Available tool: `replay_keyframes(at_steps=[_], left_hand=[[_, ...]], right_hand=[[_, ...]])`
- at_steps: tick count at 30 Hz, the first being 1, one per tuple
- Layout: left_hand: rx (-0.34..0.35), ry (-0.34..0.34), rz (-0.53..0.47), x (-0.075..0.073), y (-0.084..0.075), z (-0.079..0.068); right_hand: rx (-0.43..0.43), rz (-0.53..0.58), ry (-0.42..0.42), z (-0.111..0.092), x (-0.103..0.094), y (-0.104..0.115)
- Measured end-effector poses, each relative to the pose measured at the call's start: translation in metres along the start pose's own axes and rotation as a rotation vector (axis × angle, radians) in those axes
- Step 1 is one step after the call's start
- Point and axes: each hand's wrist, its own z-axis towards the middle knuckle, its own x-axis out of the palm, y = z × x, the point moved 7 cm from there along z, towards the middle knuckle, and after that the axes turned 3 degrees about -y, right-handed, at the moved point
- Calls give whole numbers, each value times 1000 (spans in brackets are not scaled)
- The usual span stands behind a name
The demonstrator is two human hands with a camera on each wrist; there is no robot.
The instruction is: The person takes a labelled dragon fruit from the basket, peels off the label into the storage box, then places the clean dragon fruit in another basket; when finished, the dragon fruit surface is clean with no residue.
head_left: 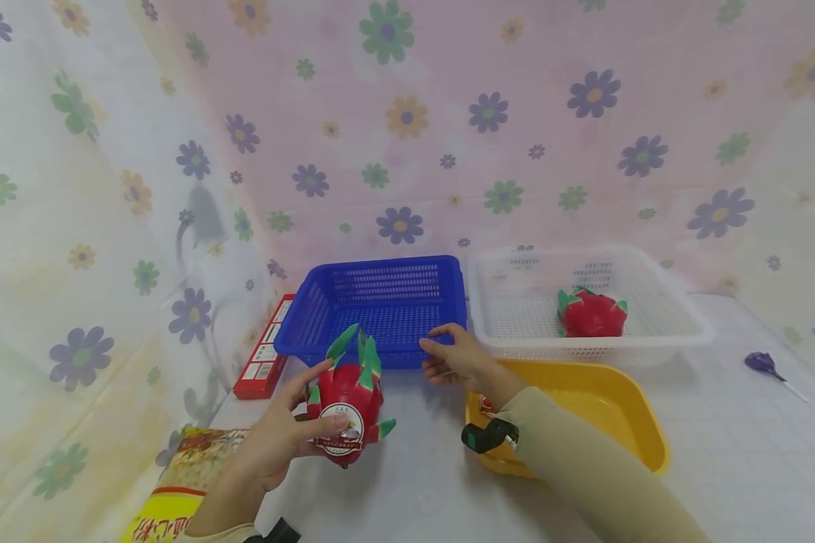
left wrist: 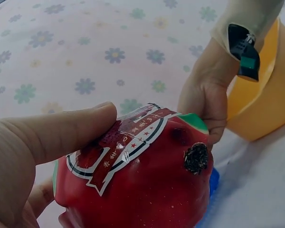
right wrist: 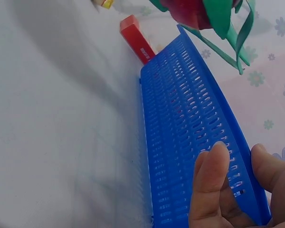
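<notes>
The left hand (head_left: 288, 426) grips the dragon fruit (head_left: 353, 386) nearside of the blue basket (head_left: 407, 320) (leafy end toward it); the right hand (head_left: 460, 359) pinches that basket's near rim between fingers and thumb.

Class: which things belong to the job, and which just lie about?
Likely job:
round red dragon fruit, in left hand
rectangular blue plastic basket, at right hand

Untouched, perhaps lying about:
rectangular white plastic basket holding another dragon fruit
rectangular yellow plastic tray
long red box
yellow printed bag
purple lollipop
</notes>
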Motion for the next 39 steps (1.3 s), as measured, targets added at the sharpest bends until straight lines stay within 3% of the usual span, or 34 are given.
replay_keyframes(at_steps=[14,21,30,39], left_hand=[[-63,-21,11,26,35,-8],[-89,-21,0,32,47,0],[-105,-86,-9,38,58,12],[-116,-139,-5,44,60,21]], right_hand=[[-13,0,6,2,-4,-2],[-21,1,10,2,-3,-2],[-9,6,17,1,0,-4],[-14,8,8,2,1,-1]])
